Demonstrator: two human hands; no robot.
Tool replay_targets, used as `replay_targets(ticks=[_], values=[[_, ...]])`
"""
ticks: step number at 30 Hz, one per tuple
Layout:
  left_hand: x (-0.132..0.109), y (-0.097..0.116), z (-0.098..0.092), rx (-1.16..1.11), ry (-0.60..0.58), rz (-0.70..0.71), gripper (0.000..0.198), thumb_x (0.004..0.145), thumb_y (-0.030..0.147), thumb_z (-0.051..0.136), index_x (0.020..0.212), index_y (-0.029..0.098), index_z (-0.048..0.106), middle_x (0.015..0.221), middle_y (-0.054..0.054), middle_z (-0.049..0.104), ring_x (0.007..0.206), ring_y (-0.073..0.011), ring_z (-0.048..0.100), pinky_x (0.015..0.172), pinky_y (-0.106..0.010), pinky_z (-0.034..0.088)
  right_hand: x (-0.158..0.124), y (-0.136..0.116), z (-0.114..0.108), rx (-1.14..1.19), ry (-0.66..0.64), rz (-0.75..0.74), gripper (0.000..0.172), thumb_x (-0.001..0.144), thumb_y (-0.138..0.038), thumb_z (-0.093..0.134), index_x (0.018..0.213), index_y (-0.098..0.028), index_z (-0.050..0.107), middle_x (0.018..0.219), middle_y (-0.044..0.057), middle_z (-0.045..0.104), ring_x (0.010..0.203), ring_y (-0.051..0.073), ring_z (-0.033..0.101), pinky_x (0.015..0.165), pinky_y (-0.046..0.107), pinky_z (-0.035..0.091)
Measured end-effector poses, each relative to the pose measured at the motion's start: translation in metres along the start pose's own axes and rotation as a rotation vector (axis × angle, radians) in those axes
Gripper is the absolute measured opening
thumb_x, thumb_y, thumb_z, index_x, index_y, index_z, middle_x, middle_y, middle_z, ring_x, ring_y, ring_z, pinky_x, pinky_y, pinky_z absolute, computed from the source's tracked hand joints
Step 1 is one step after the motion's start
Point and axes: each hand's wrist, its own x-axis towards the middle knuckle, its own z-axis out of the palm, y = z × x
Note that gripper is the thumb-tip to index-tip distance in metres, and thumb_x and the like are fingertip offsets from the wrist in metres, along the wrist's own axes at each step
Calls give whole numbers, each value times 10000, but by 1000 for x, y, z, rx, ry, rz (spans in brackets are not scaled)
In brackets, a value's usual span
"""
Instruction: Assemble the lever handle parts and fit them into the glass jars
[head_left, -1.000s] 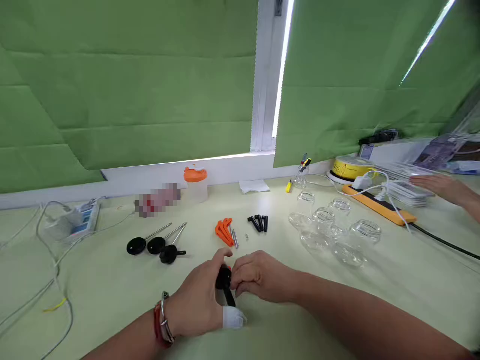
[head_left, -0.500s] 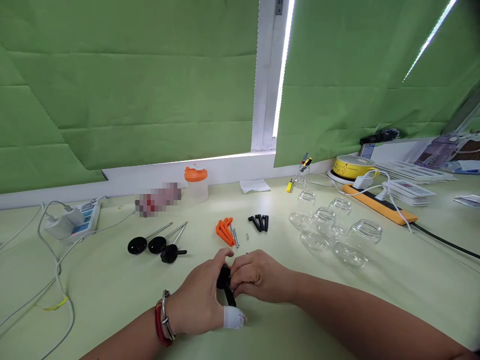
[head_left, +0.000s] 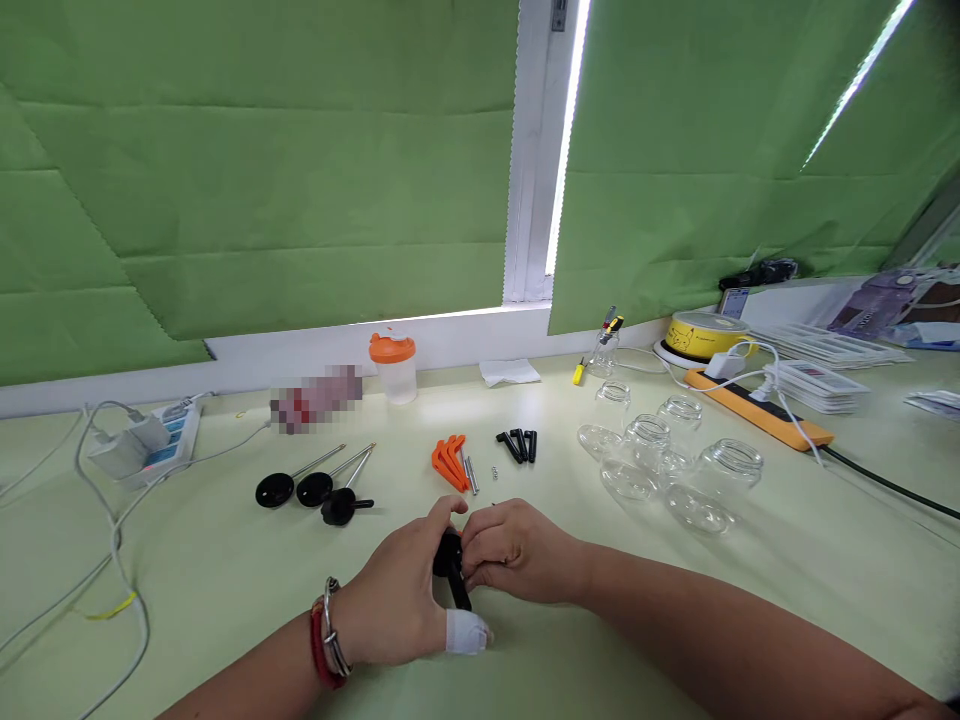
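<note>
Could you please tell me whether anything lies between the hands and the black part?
Nothing visible does. The left hand and the right hand are both closed on the black part. The orange pieces and black pins lie farther back, apart from the hands.

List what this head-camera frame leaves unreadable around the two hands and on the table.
Black part: head view, mostly covered by the left hand and right hand; its shape is unclear.
Item near the orange-lidded cup: pixelated.
Tiny metal bits: too small to identify.
White cables: cut off by the left edge.
</note>
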Motion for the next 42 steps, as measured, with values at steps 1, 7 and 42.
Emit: replay_targets(ticks=[1, 7, 42], values=[[0, 0, 0, 4, 0, -2, 899, 572, 462, 713, 1304, 239, 240, 932, -26, 579, 783, -221, 548, 660, -331, 446, 0, 0, 0, -14, -1, -8, 180, 840, -264, 571, 718, -172, 666, 746, 14, 645, 653, 89, 600, 642, 189, 479], [0, 0, -1, 9, -3, 2, 895, 566, 466, 715, 1296, 240, 250, 953, -32, 581, 786, -219, 550, 666, -331, 450, 0, -1, -2, -131, 2, -51, 224, 866, -308, 527, 730, -186, 657, 755, 7, 653, 636, 87, 587, 610, 197, 450], [0, 2, -2, 27, -31, -8, 835, 561, 451, 716, 1241, 231, 285, 949, -32, 583, 800, -224, 552, 693, -338, 447, 0, -1, 0, -423, -56, -200, 240, 912, -336, 448, 803, -196, 611, 741, -17, 664, 635, 85, 560, 565, 253, 336]])
